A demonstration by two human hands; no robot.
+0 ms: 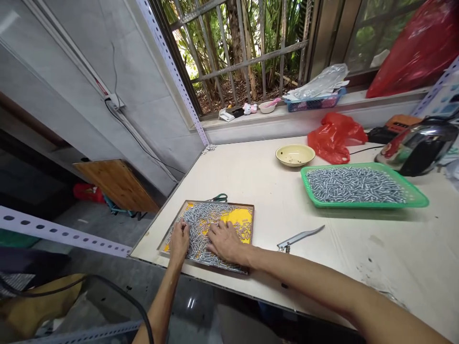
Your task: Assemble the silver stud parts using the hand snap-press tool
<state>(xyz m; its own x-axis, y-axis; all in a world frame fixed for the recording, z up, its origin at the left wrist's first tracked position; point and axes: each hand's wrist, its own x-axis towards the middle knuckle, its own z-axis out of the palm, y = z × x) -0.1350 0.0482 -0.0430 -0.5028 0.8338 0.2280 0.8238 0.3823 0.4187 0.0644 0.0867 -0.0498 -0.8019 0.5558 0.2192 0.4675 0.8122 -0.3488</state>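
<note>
A shallow brown-framed tray point(252, 215) with a yellow bottom sits at the table's near left corner, covered with several small silver metal pieces point(201, 222). My left hand point(179, 241) rests on the pieces at the tray's left side, fingers bent down onto them. My right hand point(225, 241) lies flat on the pieces in the tray's middle, fingers stretched out to the left. Neither hand visibly grips anything.
Green-handled scissors point(219, 197) lie just behind the tray. A metal tool point(299, 237) lies to its right. A green tray point(416, 193) full of silver pieces, a yellow bowl point(295, 155), a red bag point(335, 136) and a dark appliance point(418, 145) stand farther back.
</note>
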